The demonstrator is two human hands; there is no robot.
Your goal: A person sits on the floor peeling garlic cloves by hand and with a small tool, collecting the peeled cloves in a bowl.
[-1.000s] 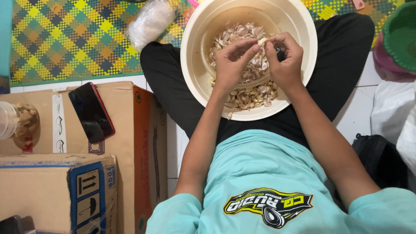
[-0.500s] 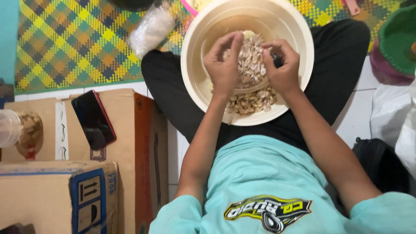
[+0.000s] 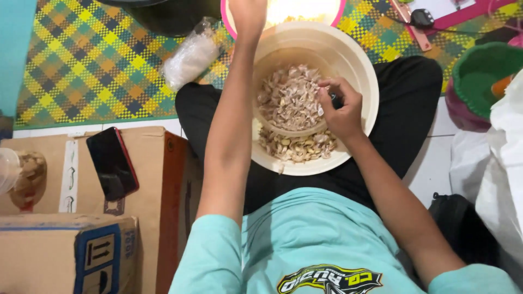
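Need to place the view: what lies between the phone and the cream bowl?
In the head view, the left forearm and black trousers lie between the phone and bowl.

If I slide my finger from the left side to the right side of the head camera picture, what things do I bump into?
Cardboard box → black phone → clear plastic bag → left hand → cream bowl of garlic → right hand → green basket → white bag.
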